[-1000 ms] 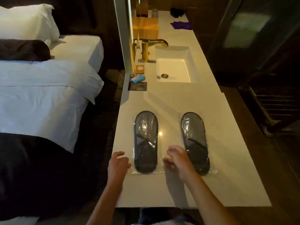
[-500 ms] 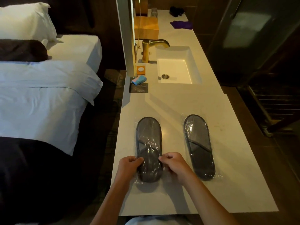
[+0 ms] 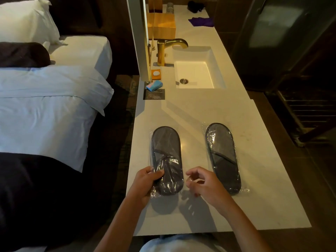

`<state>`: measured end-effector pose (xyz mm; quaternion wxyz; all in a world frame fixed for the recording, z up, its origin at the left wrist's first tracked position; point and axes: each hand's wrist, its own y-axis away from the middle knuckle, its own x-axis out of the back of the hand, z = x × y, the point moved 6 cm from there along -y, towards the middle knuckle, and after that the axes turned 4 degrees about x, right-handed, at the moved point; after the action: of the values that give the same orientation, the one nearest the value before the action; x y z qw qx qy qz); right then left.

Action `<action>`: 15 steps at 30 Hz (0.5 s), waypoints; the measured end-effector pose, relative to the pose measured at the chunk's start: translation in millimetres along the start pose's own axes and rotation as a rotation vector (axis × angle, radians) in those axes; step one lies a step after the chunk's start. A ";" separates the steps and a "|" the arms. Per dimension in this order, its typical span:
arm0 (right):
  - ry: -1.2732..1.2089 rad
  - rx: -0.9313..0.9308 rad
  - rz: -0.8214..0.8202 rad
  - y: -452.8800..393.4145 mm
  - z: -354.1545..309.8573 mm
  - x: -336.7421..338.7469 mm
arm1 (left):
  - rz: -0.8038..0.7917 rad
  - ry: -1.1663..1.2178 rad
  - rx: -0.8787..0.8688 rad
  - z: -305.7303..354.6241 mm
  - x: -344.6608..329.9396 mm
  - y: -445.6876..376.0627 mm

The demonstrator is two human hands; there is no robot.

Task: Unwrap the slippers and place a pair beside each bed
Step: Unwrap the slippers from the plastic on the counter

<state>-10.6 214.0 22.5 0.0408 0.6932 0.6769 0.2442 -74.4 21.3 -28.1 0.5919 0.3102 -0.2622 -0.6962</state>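
One wrapped slipper pack [image 3: 166,155] in left hand [image 3: 145,184]

Left hand [image 3: 145,184] grips with thumb on top; right hand [image 3: 203,184] hovers, fingers loosely curled, apparently holding nothing.

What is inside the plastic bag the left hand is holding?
The left hand grips a clear plastic bag holding dark grey slippers. Only the top slipper shows; whether a second lies beneath it is hidden.
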 end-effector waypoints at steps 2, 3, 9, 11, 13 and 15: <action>0.062 0.023 0.018 3.3 -2.5 0.6 | -0.006 0.018 -0.026 4.3 -0.4 2.3; 0.079 0.032 0.035 4.2 -4.1 1.5 | -0.011 0.025 -0.036 6.4 -0.3 3.7; 0.125 0.130 0.121 5.7 -16.9 5.3 | -0.028 0.075 -0.090 19.8 0.9 14.5; 0.150 0.223 0.182 9.1 -23.9 6.6 | -0.019 0.112 -0.113 23.8 1.0 17.6; 0.194 0.366 0.246 14.3 -33.1 7.6 | -0.026 0.143 -0.131 27.1 -1.0 19.9; 0.235 0.490 0.278 21.8 -41.3 6.8 | -0.017 0.158 -0.157 30.9 -3.3 22.2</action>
<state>-7.1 207.4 69.1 -0.2401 0.7353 0.6144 0.1556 -82.3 20.9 9.2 0.6271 0.3193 -0.1566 -0.6930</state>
